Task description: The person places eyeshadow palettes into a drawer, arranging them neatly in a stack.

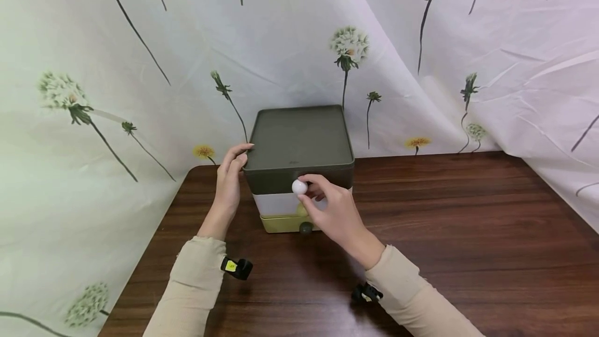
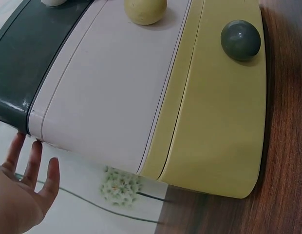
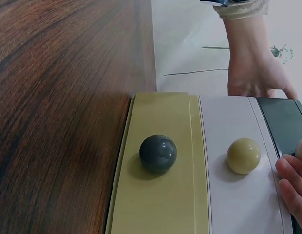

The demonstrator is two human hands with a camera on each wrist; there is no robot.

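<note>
A three-tier drawer box (image 1: 299, 139) stands upright at the back of the table. Its top drawer (image 1: 273, 182) is dark green, with a round white knob (image 1: 299, 186) that my right hand (image 1: 337, 215) pinches between thumb and fingers. Against the box's left side, near the upper corner, rests my left hand (image 1: 228, 181), fingers fairly straight in the left wrist view. The middle drawer (image 2: 102, 73) is pale lilac-white and bears a yellow knob (image 3: 243, 156). Below it, the yellow-green bottom drawer (image 2: 219, 122) has a dark grey-green knob (image 3: 158, 153). All the drawers look closed.
The dark brown wooden table (image 1: 449, 233) extends to the right and front of the box. Behind it and along the left hangs a white cloth (image 1: 290, 40) printed with dandelions. Black straps with small devices (image 1: 237, 268) sit at both wrists.
</note>
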